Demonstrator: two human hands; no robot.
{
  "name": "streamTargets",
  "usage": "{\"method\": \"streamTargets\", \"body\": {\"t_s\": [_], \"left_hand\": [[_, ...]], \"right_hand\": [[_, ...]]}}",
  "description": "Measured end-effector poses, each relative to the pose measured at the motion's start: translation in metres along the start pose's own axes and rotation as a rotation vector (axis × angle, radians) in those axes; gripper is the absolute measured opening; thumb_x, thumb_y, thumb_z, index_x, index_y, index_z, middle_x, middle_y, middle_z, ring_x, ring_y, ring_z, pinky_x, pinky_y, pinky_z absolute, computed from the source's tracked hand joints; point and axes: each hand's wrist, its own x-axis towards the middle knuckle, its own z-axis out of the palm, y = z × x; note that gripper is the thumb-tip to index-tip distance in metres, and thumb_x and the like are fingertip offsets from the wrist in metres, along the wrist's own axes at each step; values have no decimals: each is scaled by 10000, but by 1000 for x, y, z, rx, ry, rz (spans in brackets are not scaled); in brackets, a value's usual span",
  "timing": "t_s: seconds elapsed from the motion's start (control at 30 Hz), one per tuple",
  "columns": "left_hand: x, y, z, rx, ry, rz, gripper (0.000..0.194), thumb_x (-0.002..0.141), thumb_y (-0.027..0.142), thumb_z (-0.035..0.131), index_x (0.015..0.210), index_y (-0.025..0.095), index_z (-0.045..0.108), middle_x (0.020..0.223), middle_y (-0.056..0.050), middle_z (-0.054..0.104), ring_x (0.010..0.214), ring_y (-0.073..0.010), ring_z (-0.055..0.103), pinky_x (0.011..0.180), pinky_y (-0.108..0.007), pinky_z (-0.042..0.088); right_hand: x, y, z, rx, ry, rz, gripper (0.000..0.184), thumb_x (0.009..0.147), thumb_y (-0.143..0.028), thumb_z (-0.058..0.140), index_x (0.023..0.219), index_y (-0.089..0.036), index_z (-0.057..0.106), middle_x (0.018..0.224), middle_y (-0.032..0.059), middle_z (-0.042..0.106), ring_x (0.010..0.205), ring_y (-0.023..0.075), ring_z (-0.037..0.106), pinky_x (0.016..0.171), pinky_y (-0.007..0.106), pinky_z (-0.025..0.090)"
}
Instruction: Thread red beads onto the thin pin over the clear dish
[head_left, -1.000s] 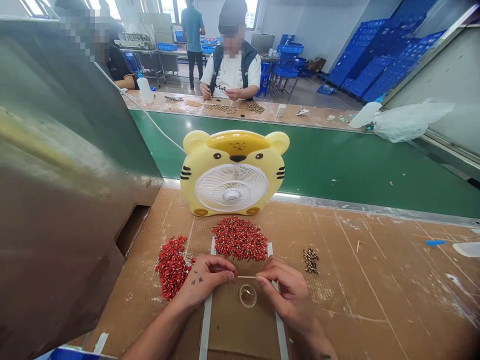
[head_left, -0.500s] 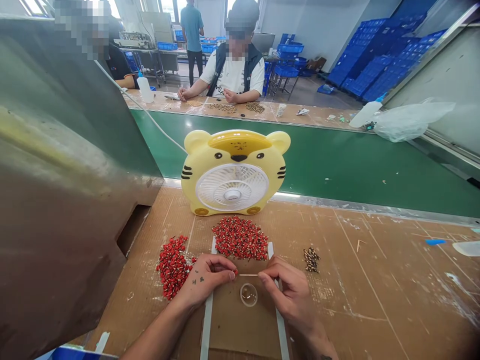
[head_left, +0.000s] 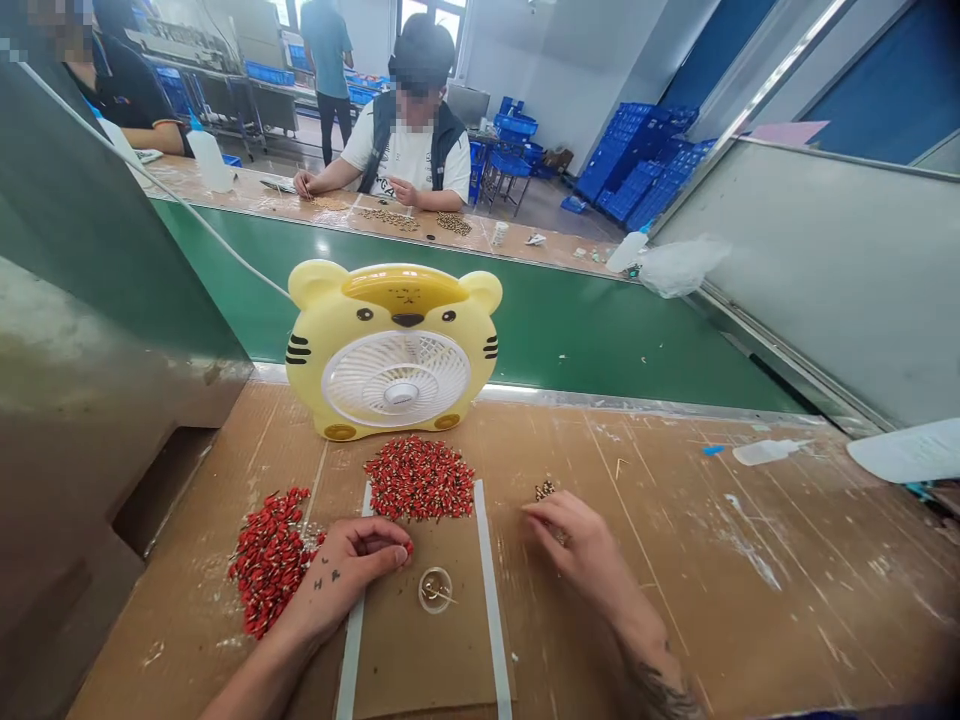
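My left hand is closed in a pinch on a small red part, most of it hidden by the fingertips. To its left lies a heap of small red parts with dark and gold-coloured ends. My right hand has its thumb and forefinger apart, slightly smeared, just in front of a small pile of black and gold-coloured pieces, partly covering it. Between the hands stands a small clear cup, with a thin wooden stick leaning in it.
A second red heap lies before a yellow tiger-faced fan. White tape strips edge a cardboard sheet. Metal housing stands left, a squeeze bottle lies right. Beyond the green belt, a person handles small pieces.
The stick has left my right hand and now rests in the cup. My right hand has moved right to the black and gold-coloured pile. The view has turned rightward.
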Motion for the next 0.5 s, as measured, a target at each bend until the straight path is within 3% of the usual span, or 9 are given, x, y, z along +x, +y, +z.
{"method": "streamTargets", "body": {"t_s": [0.17, 0.5], "left_hand": [[-1, 1, 2, 15, 20, -1, 168, 673, 279, 830, 763, 155, 760, 671, -14, 727, 636, -139, 612, 633, -219, 428], [1, -2, 0, 14, 11, 35, 194, 680, 313, 832, 771, 158, 760, 708, -31, 741, 672, -161, 639, 668, -243, 451]], "right_hand": [[-3, 33, -12, -206, -115, -7, 191, 886, -118, 561, 894, -201, 732, 828, 59, 671, 798, 228, 629, 700, 335, 510], [6, 38, -3, -226, -156, -32, 211, 853, -92, 552, 751, -211, 693, 789, 41, 682, 759, 210, 628, 683, 309, 483]]}}
